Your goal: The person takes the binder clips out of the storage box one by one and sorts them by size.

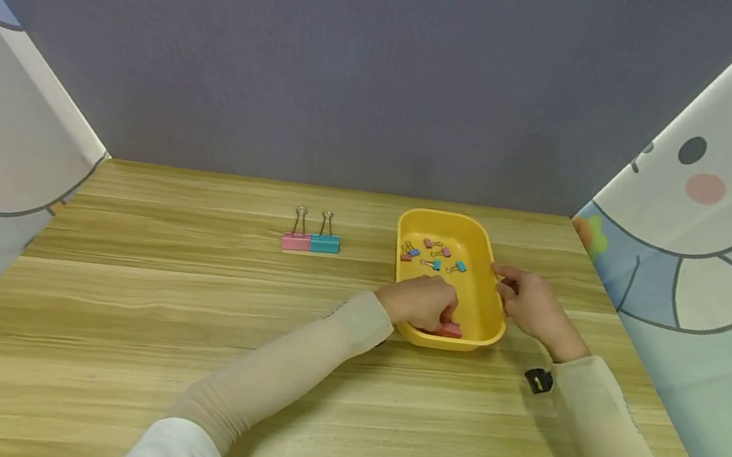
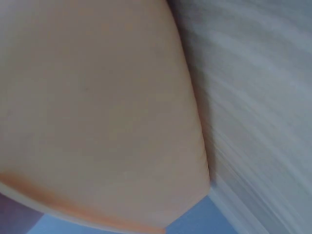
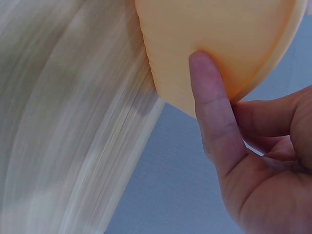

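A yellow tray (image 1: 479, 318) stands on the wooden table, towards the right. Inside its near end, my left hand (image 1: 419, 301) reaches down with curled fingers and holds a large pink binder clip (image 1: 450, 330), partly covered by the hand. My right hand (image 1: 533, 307) grips the tray's right rim; in the right wrist view its thumb (image 3: 214, 112) presses the outer wall. Small binder clips (image 1: 441, 252), pink and blue, lie scattered in the far half of the tray. The left wrist view shows mostly the tray's outer wall (image 2: 97, 107), with the left hand's fingers hidden.
Left of the tray, a large pink binder clip (image 1: 296, 242) and a large blue binder clip (image 1: 325, 244) stand side by side, handles pointing away. A grey panel (image 1: 360, 84) rises behind the table (image 1: 143, 321). Printed cartoon sheets flank both sides.
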Demonstrator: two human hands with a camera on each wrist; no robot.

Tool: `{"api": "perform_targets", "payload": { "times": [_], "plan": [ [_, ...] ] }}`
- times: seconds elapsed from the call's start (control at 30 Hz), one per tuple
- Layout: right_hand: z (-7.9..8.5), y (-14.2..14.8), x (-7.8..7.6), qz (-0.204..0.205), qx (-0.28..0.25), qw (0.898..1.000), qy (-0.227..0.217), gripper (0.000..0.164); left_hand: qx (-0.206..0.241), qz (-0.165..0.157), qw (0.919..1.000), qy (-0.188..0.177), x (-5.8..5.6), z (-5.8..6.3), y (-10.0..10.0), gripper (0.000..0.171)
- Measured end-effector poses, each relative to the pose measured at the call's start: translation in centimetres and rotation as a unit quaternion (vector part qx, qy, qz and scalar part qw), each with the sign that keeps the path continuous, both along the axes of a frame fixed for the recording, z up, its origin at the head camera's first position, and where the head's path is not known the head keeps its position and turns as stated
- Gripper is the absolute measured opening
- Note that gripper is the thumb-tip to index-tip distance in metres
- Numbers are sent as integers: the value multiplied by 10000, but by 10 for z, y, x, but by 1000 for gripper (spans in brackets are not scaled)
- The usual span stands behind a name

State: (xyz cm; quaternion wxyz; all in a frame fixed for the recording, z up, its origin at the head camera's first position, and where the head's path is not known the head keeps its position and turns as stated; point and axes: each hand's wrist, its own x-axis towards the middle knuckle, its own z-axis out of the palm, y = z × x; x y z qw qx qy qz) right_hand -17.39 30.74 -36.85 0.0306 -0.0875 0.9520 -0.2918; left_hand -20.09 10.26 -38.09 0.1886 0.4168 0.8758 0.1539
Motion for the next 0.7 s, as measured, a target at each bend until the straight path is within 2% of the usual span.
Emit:
{"api": "perform_targets", "payload": {
  "times": [0.37,0.53,0.7],
  "plan": [
    [-2,0,0,62,-35,9999,110,38,-96,-46,9999,16,1,-1,2,27],
    [-2,1,1,88,-58,9999,98,38,7,-211,9992,338,-2,-2,3,19],
    [-2,0,1,56,-51,10000,53,38,331,-197,9977,558,-8,0,1,11]
  ]
}}
